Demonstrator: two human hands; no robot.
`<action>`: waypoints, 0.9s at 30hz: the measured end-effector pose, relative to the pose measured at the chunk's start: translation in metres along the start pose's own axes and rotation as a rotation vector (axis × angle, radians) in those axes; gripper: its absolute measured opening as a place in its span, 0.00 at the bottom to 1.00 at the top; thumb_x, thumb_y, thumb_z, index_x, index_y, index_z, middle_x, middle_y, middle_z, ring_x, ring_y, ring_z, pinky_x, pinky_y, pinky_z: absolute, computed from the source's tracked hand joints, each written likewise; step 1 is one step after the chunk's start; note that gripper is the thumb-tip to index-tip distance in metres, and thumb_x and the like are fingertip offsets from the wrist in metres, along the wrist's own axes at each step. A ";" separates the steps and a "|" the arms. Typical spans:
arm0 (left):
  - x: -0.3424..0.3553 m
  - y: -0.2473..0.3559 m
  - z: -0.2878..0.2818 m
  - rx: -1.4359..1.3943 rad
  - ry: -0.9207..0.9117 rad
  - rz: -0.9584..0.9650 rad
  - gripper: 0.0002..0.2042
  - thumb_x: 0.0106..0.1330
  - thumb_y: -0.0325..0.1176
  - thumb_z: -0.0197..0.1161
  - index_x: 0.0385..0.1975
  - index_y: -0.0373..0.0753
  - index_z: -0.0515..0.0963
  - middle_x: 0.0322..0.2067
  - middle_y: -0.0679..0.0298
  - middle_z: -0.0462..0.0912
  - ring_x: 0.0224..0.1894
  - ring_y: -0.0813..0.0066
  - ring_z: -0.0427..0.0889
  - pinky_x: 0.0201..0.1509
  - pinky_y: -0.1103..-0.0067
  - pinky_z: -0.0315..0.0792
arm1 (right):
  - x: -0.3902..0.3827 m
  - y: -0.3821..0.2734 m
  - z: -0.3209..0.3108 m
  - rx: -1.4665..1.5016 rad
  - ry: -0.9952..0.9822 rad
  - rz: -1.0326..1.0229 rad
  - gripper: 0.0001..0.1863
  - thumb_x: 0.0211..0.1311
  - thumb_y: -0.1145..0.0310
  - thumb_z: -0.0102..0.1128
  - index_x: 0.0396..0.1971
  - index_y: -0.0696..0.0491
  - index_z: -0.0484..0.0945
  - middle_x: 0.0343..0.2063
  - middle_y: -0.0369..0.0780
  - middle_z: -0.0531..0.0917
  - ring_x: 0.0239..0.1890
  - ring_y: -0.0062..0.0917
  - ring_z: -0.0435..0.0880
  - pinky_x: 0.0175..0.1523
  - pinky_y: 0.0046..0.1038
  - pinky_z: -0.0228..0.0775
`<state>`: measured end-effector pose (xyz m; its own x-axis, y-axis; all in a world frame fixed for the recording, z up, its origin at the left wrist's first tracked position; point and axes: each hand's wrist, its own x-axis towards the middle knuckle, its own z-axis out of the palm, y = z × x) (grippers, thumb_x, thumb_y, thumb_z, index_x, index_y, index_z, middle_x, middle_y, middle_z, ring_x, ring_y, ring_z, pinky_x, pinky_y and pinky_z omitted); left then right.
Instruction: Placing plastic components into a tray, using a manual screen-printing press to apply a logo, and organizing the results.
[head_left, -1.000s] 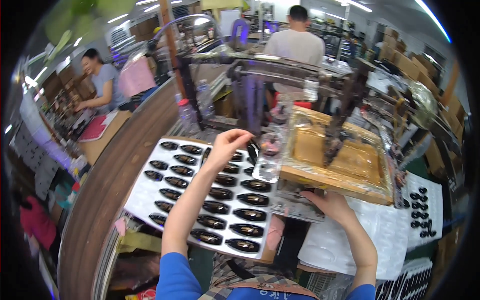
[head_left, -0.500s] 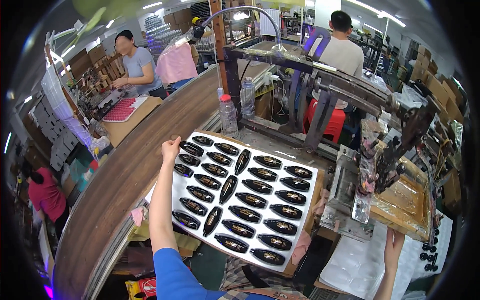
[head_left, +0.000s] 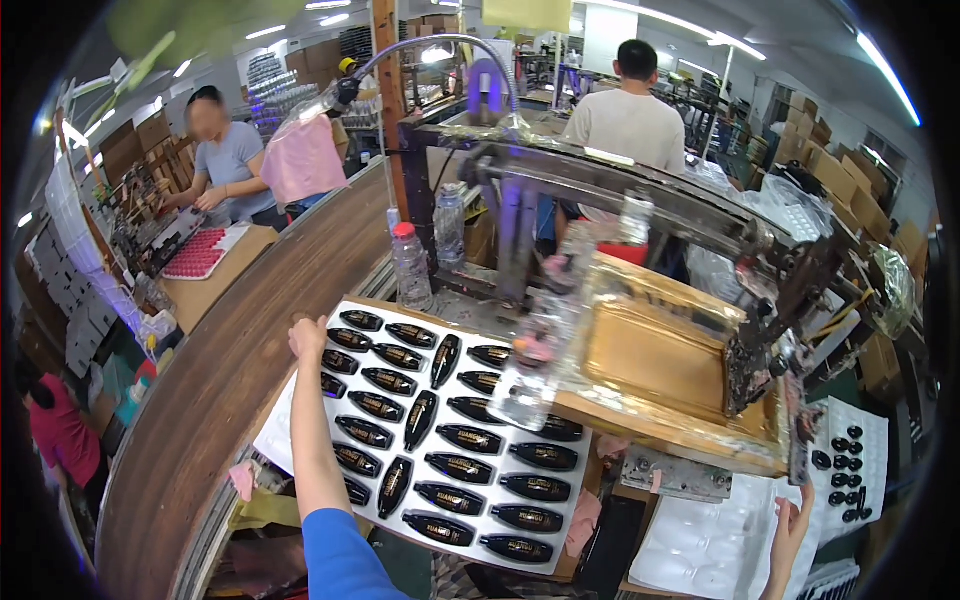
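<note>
My left hand (head_left: pixel 308 338) is closed at the far left edge of a white tray (head_left: pixel 290 435), fingers bent over its rim. Several glossy black tapered pieces (head_left: pixel 420 419) with gold print lie in rows on the tray. To the right, my right hand (head_left: pixel 790 520) has its fingers apart. It is just below the near right corner of a wooden-framed printing screen (head_left: pixel 655 350), and a fingertip seems to touch it. The screen hangs from a dark metal arm, over the right part of the tray, hiding some pieces.
A second white tray (head_left: pixel 690 535) lies at lower right, beside a sheet with small black parts (head_left: pixel 850 470). A red-capped bottle (head_left: pixel 410 268) stands behind the tray. A curved brown worktop (head_left: pixel 200 400) runs along the left. Two co-workers sit farther back; a person in red is at far left.
The printing screen has swung left, from the right side to over the tray's right part. My right hand remains by its near edge. The whole view has shifted, and my left hand keeps to the tray's edge.
</note>
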<state>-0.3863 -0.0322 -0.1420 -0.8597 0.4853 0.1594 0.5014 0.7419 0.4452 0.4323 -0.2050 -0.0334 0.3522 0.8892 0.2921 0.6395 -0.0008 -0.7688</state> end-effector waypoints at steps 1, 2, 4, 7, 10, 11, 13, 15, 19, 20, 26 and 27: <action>-0.005 0.006 -0.002 0.018 0.041 0.057 0.18 0.55 0.46 0.53 0.26 0.35 0.78 0.33 0.52 0.77 0.39 0.52 0.74 0.44 0.65 0.67 | 0.003 -0.006 -0.001 0.001 0.024 -0.009 0.26 0.59 0.73 0.44 0.58 0.55 0.51 0.54 0.42 0.62 0.36 0.19 0.73 0.43 0.20 0.64; -0.009 0.009 -0.009 0.019 0.036 0.067 0.18 0.55 0.46 0.53 0.26 0.35 0.78 0.33 0.52 0.77 0.39 0.52 0.74 0.44 0.65 0.67 | 0.006 -0.010 -0.003 0.007 0.043 -0.021 0.27 0.57 0.75 0.45 0.58 0.55 0.52 0.54 0.41 0.62 0.35 0.18 0.72 0.43 0.19 0.64; -0.012 0.013 -0.019 -0.029 0.124 0.118 0.18 0.56 0.45 0.52 0.25 0.34 0.78 0.32 0.50 0.77 0.38 0.52 0.74 0.42 0.64 0.68 | 0.019 0.000 -0.013 0.001 0.046 -0.001 0.26 0.57 0.74 0.45 0.57 0.54 0.53 0.54 0.42 0.62 0.36 0.18 0.72 0.43 0.19 0.64; -0.037 0.038 -0.029 -0.247 0.162 0.487 0.14 0.58 0.38 0.50 0.24 0.32 0.75 0.24 0.48 0.76 0.31 0.52 0.75 0.35 0.65 0.67 | 0.052 0.028 -0.028 -0.228 0.060 -0.051 0.24 0.58 0.72 0.46 0.55 0.55 0.56 0.53 0.43 0.62 0.41 0.23 0.71 0.44 0.21 0.65; -0.111 0.107 -0.057 -0.417 -0.134 0.658 0.11 0.59 0.35 0.50 0.24 0.31 0.72 0.22 0.50 0.74 0.27 0.56 0.75 0.31 0.71 0.67 | 0.100 0.098 -0.040 -0.572 0.184 -0.200 0.25 0.58 0.64 0.49 0.54 0.57 0.57 0.53 0.48 0.62 0.46 0.35 0.71 0.45 0.25 0.65; -0.138 0.127 -0.058 -0.504 -0.163 0.713 0.10 0.59 0.33 0.51 0.22 0.31 0.71 0.23 0.51 0.74 0.28 0.58 0.75 0.31 0.74 0.67 | 0.112 0.119 -0.049 -0.708 0.216 -0.142 0.26 0.57 0.60 0.49 0.53 0.58 0.59 0.52 0.50 0.62 0.49 0.39 0.68 0.47 0.29 0.64; -0.178 0.152 -0.053 -0.664 -0.337 0.903 0.07 0.56 0.29 0.52 0.31 0.33 0.71 0.29 0.51 0.74 0.34 0.57 0.74 0.37 0.76 0.67 | 0.128 0.145 -0.063 -0.842 0.259 -0.073 0.28 0.57 0.56 0.48 0.52 0.58 0.60 0.52 0.52 0.62 0.51 0.44 0.65 0.49 0.33 0.63; -0.245 0.183 -0.083 -0.608 -0.332 1.242 0.14 0.48 0.27 0.57 0.37 0.34 0.70 0.32 0.54 0.74 0.39 0.58 0.73 0.45 0.74 0.65 | 0.132 0.165 -0.079 -0.951 0.296 0.137 0.30 0.55 0.51 0.48 0.51 0.58 0.61 0.49 0.54 0.64 0.48 0.46 0.67 0.50 0.38 0.62; -0.307 0.210 -0.083 -0.359 -0.264 1.511 0.17 0.49 0.31 0.58 0.40 0.36 0.69 0.40 0.54 0.72 0.45 0.57 0.69 0.52 0.70 0.60 | 0.136 0.178 -0.084 -0.873 0.348 0.066 0.28 0.55 0.52 0.48 0.48 0.58 0.64 0.47 0.54 0.67 0.46 0.46 0.69 0.48 0.37 0.62; -0.311 0.211 -0.074 -0.387 -0.330 1.497 0.18 0.49 0.32 0.58 0.42 0.36 0.69 0.41 0.53 0.72 0.46 0.57 0.69 0.54 0.69 0.59 | 0.135 0.169 -0.078 -0.832 0.332 0.009 0.28 0.55 0.52 0.48 0.47 0.59 0.64 0.46 0.53 0.68 0.46 0.46 0.69 0.48 0.37 0.62; -0.308 0.273 -0.032 -0.510 -0.625 1.465 0.20 0.54 0.35 0.56 0.46 0.35 0.66 0.45 0.54 0.70 0.48 0.61 0.69 0.55 0.70 0.60 | 0.100 0.155 -0.108 -0.694 0.288 -0.124 0.22 0.55 0.61 0.50 0.45 0.59 0.65 0.44 0.51 0.69 0.47 0.42 0.69 0.50 0.34 0.61; -0.301 0.269 -0.031 -0.575 -0.671 1.456 0.20 0.55 0.35 0.56 0.46 0.35 0.66 0.45 0.54 0.70 0.48 0.62 0.69 0.55 0.70 0.60 | 0.094 0.153 -0.116 -0.688 0.275 -0.143 0.21 0.55 0.62 0.50 0.45 0.59 0.66 0.44 0.50 0.70 0.47 0.42 0.69 0.50 0.34 0.61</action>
<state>0.0043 0.0068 -0.0430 0.5092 0.7684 0.3875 0.5513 -0.6370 0.5387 0.6423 -0.1748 -0.0578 0.3335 0.7561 0.5631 0.9427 -0.2595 -0.2098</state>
